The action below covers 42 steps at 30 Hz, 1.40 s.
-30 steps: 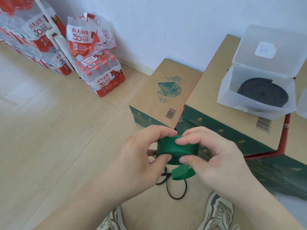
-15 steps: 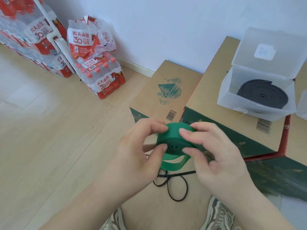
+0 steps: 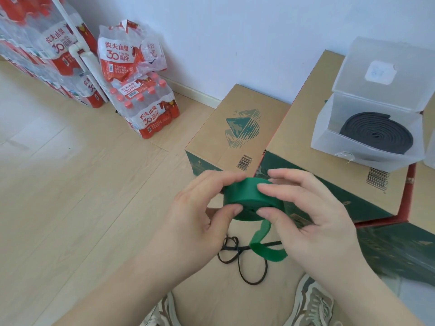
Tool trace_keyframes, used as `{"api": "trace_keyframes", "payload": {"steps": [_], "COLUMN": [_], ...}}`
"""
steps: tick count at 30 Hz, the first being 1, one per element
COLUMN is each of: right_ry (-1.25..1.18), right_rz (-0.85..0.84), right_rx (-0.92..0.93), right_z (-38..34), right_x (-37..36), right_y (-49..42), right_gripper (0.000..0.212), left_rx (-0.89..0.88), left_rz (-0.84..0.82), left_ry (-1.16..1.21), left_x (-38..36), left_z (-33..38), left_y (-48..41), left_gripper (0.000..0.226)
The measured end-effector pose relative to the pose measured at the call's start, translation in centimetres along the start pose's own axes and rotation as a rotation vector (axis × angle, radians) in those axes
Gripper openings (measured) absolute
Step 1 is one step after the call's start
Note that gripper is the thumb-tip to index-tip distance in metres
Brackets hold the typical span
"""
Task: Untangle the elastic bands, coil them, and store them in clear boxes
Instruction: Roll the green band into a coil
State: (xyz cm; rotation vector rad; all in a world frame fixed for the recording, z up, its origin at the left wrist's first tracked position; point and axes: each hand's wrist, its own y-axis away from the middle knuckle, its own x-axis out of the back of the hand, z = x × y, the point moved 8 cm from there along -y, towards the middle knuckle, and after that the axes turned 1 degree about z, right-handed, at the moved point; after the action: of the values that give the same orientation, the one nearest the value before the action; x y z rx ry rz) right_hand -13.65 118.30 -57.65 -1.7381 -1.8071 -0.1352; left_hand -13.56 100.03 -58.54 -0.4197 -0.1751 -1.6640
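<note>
Above floor (image 3: 70, 208), both hands, left (image 3: 197, 215), right (image 3: 313, 217), pinch green band coil (image 3: 249, 198); tail dangles free.

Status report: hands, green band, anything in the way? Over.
Left hand, right hand both pinching green flat elastic band coil. Short tail hanging unwound. Thin black cord tangled on floor below; open clear plastic box holds dark grey coil.

Left hand (image 3: 195, 222), right hand (image 3: 315, 220) meet midframe, fingers and thumbs pinching green coil (image 3: 244, 195).
</note>
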Motion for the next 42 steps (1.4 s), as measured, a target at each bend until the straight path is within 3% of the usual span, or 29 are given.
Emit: {"api": "trace_keyframes", "payload": {"steps": [5,9,12,16,19,23,25,28,30,34,36,39,42], "right_ry": [0.028,0.055,0.063,-0.004,-0.112,-0.051,0.002,0.048,0.041,-0.108,-0.221,-0.222,-0.221], "right_rz": [-0.014,-0.090,-0.109,-0.052,-0.074,-0.047,-0.025,-0.057,-0.119,-0.089,-0.032,-0.053,-0.074], "right_rx": [0.036,0.086,0.090,0.025,-0.084,0.020,0.049,0.064,0.080,-0.031,-0.121,-0.084,-0.019], "right_z": [-0.4,-0.1,0.0,-0.1,0.7,0.0,-0.2,0.2,0.2,0.4,1.0,0.5,-0.1], "right_x": [-0.1,-1.3,-1.6,-0.5,-0.4,-0.1,-0.2,-0.8,-1.5,-1.0,-0.4,-0.5,-0.9], "right_y": [-0.4,0.3,0.6,0.1,-0.1,-0.3,-0.3,-0.1,0.1,-0.1,-0.2,-0.3,-0.4], "right_gripper": [0.052,0.053,0.048,0.033,0.047,0.048,0.048,0.048,0.042,0.033,0.042,0.055,0.054], "left_rx": [0.066,-0.150,-0.206,-0.031,0.069,0.113,0.105,-0.096,-0.173,-0.028,0.043,0.117,0.175], "left_rz": [0.085,0.050,0.003,0.009,0.055,0.108,0.080,0.039,-0.006,-0.032,0.012,0.087,0.092], "left_ry": [0.179,-0.258,-0.305,-0.071,0.154,0.354,0.265,-0.211,-0.305,-0.090,0.102,0.315,0.398], "left_x": [0.5,0.1,-0.5,0.1,0.7,1.1,0.7,0.5,0.1,0.1,0.6,1.2,1.1], "left_z": [-0.7,1.4,1.7,0.7,0.1,-0.6,-0.5,1.0,1.4,0.5,0.1,-0.3,-0.9], "left_y": [-0.1,0.2,0.3,-0.2,-0.3,-0.6,-0.5,-0.1,0.0,-0.2,-0.2,-0.4,-0.6], "left_gripper": [0.050,0.054,0.050,0.048,0.050,0.043,0.044,0.056,0.057,0.052,0.051,0.047,0.046]}}
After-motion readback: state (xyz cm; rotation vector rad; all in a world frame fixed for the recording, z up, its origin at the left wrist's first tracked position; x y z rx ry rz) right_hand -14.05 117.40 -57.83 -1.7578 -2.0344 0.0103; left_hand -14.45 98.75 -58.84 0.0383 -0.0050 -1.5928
